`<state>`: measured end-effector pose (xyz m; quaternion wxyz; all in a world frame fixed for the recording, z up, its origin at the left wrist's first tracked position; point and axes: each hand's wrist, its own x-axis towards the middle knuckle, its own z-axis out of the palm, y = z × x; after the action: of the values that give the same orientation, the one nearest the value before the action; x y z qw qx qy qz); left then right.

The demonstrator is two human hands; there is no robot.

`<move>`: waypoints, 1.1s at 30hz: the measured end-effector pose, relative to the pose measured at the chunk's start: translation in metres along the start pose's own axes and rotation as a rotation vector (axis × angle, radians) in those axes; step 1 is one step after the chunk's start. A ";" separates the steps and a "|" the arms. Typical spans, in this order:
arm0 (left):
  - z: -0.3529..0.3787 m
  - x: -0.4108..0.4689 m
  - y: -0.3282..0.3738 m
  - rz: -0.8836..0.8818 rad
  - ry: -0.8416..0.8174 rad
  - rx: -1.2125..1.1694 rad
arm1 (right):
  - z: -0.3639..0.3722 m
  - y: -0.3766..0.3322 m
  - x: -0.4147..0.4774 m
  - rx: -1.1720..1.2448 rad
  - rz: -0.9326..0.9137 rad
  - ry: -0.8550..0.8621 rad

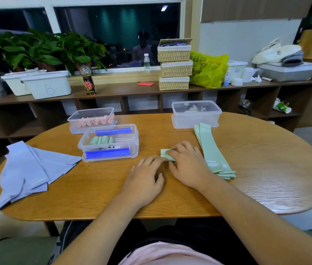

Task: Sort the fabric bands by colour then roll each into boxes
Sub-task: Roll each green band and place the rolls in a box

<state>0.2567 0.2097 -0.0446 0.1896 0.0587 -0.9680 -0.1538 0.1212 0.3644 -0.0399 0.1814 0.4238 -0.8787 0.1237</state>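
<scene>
A small green rolled band [165,153] lies on the wooden table [94,188] at the centre. My right hand [188,163] lies over it with curved fingers pressing on the roll. My left hand [146,177] rests flat beside it, fingertips touching the roll's near end. A stack of flat green bands [211,150] lies just right of my right hand. A clear box with blue clips [109,143] holds several green rolls. Behind it a clear box [92,119] holds pink rolls. Flat lilac bands [30,169] are spread at the left.
A third clear box [196,114] stands at the back right of the table. Behind the table runs a low shelf with white bins [46,86], a bottle [88,81], stacked wicker baskets [175,67] and a yellow bag [207,70].
</scene>
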 end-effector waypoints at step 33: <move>0.003 0.029 -0.005 -0.145 0.212 -0.376 | -0.006 -0.003 0.013 1.305 0.553 0.060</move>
<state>0.2294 0.2007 -0.0386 0.2865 0.1074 -0.8901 -0.3377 0.1175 0.3555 -0.0282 -0.1234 0.2036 -0.6954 0.6780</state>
